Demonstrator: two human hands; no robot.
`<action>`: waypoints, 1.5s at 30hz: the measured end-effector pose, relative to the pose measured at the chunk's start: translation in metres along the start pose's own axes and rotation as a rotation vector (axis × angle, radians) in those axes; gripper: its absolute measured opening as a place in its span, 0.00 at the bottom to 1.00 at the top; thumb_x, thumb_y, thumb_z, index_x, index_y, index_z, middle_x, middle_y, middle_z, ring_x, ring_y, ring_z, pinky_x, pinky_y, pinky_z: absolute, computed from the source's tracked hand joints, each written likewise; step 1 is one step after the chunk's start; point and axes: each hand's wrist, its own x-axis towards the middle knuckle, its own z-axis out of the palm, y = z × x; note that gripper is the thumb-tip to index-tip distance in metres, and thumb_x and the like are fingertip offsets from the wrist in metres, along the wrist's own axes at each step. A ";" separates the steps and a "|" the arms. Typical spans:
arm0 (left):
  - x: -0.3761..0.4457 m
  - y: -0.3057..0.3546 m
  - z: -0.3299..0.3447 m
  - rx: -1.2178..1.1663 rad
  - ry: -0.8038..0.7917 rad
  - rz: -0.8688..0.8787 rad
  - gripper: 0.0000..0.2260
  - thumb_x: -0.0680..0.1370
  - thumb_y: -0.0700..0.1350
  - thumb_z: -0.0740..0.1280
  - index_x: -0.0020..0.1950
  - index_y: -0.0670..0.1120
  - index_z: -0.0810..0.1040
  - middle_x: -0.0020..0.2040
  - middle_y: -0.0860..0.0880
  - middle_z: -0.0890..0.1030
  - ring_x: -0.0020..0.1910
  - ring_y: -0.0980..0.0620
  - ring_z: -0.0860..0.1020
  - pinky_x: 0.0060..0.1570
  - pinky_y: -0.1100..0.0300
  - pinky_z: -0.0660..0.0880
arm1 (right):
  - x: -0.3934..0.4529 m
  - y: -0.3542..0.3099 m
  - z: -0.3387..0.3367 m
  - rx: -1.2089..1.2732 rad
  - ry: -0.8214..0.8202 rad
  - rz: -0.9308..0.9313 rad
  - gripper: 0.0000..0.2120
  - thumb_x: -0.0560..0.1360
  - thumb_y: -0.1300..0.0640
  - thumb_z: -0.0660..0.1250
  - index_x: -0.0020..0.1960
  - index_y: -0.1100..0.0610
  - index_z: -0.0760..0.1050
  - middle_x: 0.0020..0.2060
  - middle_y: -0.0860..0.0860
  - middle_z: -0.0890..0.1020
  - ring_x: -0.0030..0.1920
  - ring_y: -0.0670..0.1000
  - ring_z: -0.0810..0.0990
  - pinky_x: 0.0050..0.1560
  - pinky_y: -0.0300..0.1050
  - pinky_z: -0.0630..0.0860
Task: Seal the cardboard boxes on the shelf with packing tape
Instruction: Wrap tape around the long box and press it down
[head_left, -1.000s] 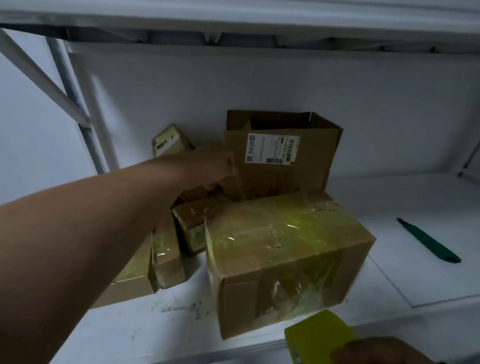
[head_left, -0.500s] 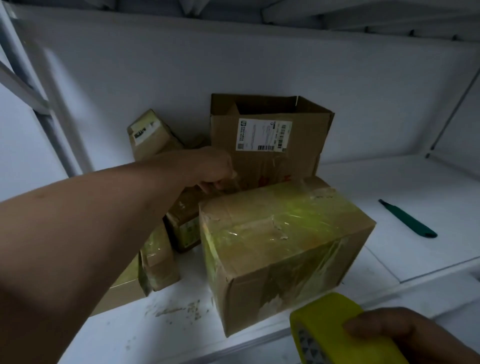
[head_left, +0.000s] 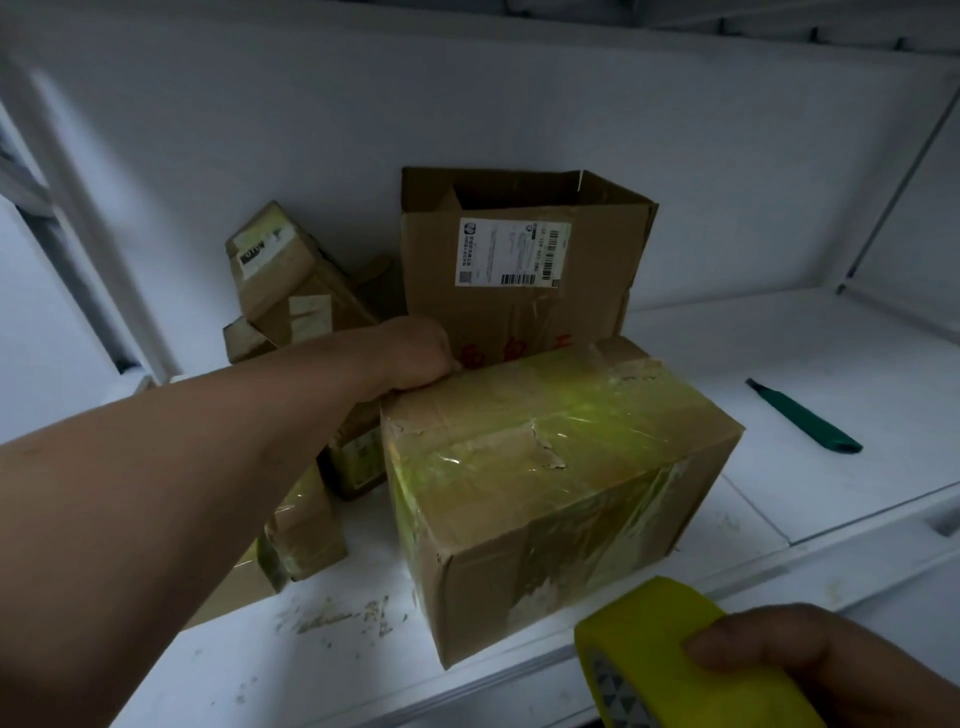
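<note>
Left hand (head_left: 415, 353), fingers curled and apparently pressing, grip unclear, sits mid-frame at the back edge of the taped brown cardboard box (head_left: 561, 467). Right hand (head_left: 810, 670) grips the yellow tape roll (head_left: 660, 649), lower right. Next, probably: the open-topped labelled carton (head_left: 519, 260) behind needs closing.

- Front cardboard box (head_left: 561, 467): matt brown card, wrapped in glossy, wrinkled yellow-tinted tape.
- Open box (head_left: 519, 260): plain matt cardboard with a white paper label (head_left: 511, 252).
- Tape roll (head_left: 670, 654): smooth yellow plastic.
- Shelf (head_left: 779, 493): white painted surface, scuffed.
</note>
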 end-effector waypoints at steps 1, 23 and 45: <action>0.000 0.000 0.001 0.003 0.009 0.006 0.13 0.82 0.50 0.63 0.57 0.42 0.80 0.52 0.45 0.78 0.45 0.52 0.73 0.36 0.63 0.67 | 0.002 0.001 0.004 0.014 -0.014 0.032 0.22 0.74 0.80 0.23 0.66 0.86 0.37 0.67 0.83 0.47 0.69 0.79 0.48 0.72 0.63 0.35; -0.004 0.000 0.004 -0.019 0.042 -0.032 0.08 0.79 0.42 0.67 0.55 0.43 0.83 0.54 0.44 0.81 0.49 0.50 0.77 0.42 0.59 0.73 | 0.006 0.017 -0.015 -0.780 0.076 0.233 0.25 0.59 0.32 0.78 0.52 0.37 0.79 0.60 0.37 0.80 0.60 0.49 0.81 0.58 0.39 0.76; -0.097 0.016 0.023 0.232 0.179 0.382 0.33 0.80 0.65 0.45 0.81 0.51 0.44 0.81 0.51 0.48 0.80 0.53 0.47 0.77 0.58 0.46 | 0.015 0.027 -0.028 -0.444 0.080 0.257 0.17 0.68 0.54 0.80 0.54 0.53 0.79 0.59 0.62 0.81 0.55 0.67 0.81 0.57 0.58 0.77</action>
